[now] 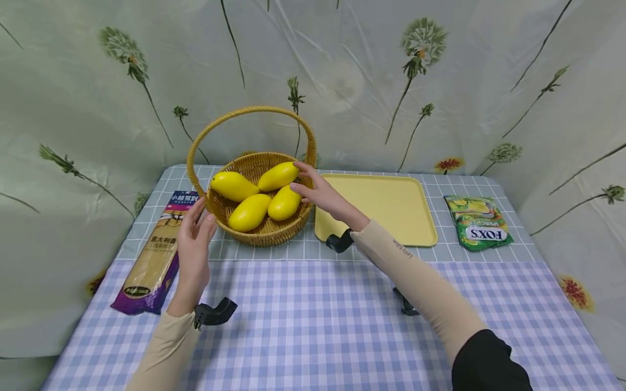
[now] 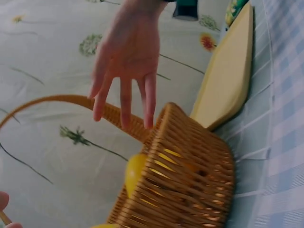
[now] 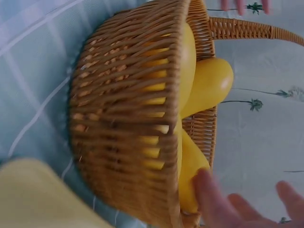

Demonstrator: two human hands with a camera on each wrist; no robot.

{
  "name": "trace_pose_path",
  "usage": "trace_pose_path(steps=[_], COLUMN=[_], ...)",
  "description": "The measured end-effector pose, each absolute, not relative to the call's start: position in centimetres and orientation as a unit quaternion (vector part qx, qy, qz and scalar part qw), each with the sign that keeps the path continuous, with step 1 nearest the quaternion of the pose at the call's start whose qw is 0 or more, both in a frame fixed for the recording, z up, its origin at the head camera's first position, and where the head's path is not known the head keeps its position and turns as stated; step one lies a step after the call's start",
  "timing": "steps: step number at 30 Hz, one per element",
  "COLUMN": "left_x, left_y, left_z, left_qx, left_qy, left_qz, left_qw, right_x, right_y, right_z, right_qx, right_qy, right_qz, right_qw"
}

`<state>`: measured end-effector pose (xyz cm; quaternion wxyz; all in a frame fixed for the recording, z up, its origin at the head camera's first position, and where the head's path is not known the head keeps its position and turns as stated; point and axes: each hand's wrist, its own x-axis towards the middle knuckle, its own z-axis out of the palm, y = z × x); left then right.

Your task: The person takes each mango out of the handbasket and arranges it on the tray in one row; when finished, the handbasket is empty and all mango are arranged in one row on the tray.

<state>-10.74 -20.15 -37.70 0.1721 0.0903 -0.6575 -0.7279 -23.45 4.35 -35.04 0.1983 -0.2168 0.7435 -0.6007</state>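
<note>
Wicker basket (image 1: pixel 259 238), round, coarsely woven, arch-handled, stands on the tabletop (image 1: pixel 303 320), holding four smooth, glossy yellow oval fruits (image 1: pixel 250 213); left hand (image 1: pixel 193 244) and right hand (image 1: pixel 325 196), fingers loosely extended, flank it, contact hard to judge.

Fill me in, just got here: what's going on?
A person has both hands at a wicker basket of yellow fruits; four are visible. The right hand, fingers spread, reaches over the rim on the tray side; contact with the fruit is unclear. The left hand is at the left base of the handle; can't tell whether it grips. The basket stands between a pasta pack and a yellow tray, with a green FOX'S bag farther right.
</note>
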Motion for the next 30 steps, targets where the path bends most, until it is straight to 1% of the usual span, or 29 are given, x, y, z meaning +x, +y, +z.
trace_pose_path(steps=[6,10,13,17,20,23,30], left_x=[-11.1,-11.6,-12.0,-12.5,-12.7,-12.9,-13.2], left_y=[-20.3,-20.1,-20.0,-19.9,-19.9,-19.9,-19.9], left_z=[-39.6,-40.5,-41.0,-41.4,-41.6,-41.8,-42.2], left_qx=[0.125,0.127,0.126,0.139,0.147,0.148,0.158], left_qy=[-0.633,-0.615,-0.610,-0.610,-0.614,-0.618,-0.627], left_qz=[-0.752,-0.772,-0.778,-0.777,-0.773,-0.770,-0.761], left_qw=[0.131,0.097,0.081,0.066,0.057,0.053,0.049], right_x=[-24.6,-25.2,-25.5,-25.8,-25.9,-26.0,-25.5], right_y=[2.5,1.5,0.7,-0.1,-0.6,-1.0,-1.9], right_z=[-34.9,-34.5,-34.4,-34.7,-35.3,-35.9,-37.3], right_qx=[-0.142,-0.095,-0.079,-0.071,-0.069,-0.067,-0.095], right_qy=[0.736,0.726,0.733,0.753,0.766,0.792,0.852], right_qz=[-0.601,-0.600,-0.584,-0.553,-0.541,-0.515,-0.458], right_qw=[0.278,0.322,0.340,0.349,0.341,0.320,0.236])
